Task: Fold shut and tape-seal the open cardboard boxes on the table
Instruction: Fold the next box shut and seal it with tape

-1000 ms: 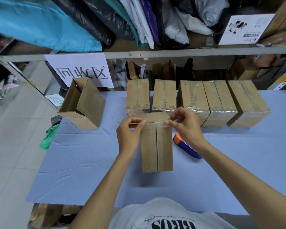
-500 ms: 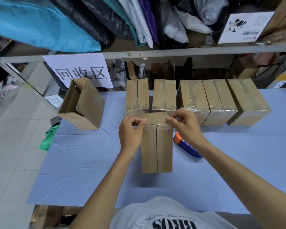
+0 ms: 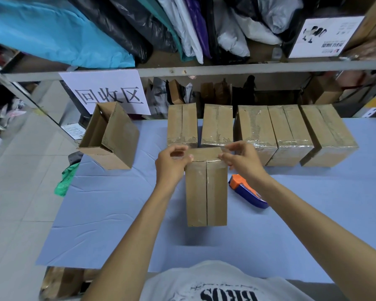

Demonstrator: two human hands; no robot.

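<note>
Pinch grip, L hand (image 3: 170,162) & R hand (image 3: 244,159), on box (image 3: 206,192) far corners; sealed row (image 3: 256,131) just behind, tape gun (image 3: 246,192) R.

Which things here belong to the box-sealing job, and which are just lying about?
Job: middle box, tape strip pinched by left hand and right hand, tape dispenser, open box, sealed boxes.
Lying about: green bag, paper sign, shelf bags.

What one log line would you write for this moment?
left hand, right hand: pinch tape strip over box | box: flaps shut | tape dispenser: idle beside box
</note>
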